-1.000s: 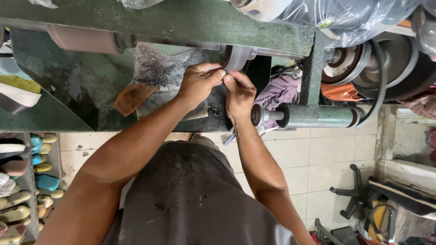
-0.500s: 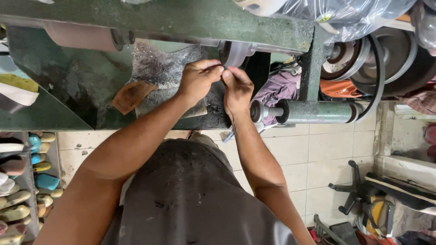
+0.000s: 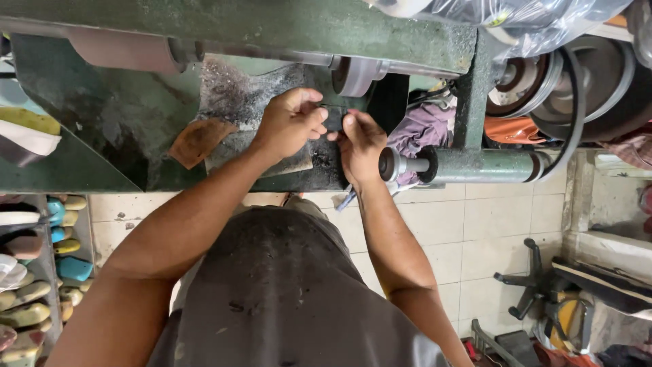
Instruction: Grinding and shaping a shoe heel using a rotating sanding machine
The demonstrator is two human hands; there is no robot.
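Both my hands meet at the green grinder: the left hand (image 3: 291,122) and right hand (image 3: 361,139) are pinched from either side on a small dark piece (image 3: 334,119), fingertips pressed together around it, held just below the pale grinding wheel (image 3: 356,73) on the machine's shaft. Whether the piece is touching the wheel I cannot tell; it sits very near its lower edge. To do this well, I judge, the grip should stay tight and balanced on both sides, with the fingertips kept behind the piece's edge and clear of the wheel, the piece fed lightly and turned evenly rather than pushed hard. A brown leather scrap (image 3: 199,141) lies to the left on the dust-darkened bench (image 3: 136,129), and a longer roller (image 3: 125,49) runs along the same shaft. To the right a grey horizontal spindle (image 3: 475,165) juts out beside the right wrist, close enough to snag, with purple cloth (image 3: 428,129) bunched behind it. Coloured shoe soles (image 3: 41,272) are racked at lower left above the tiled floor (image 3: 502,217).
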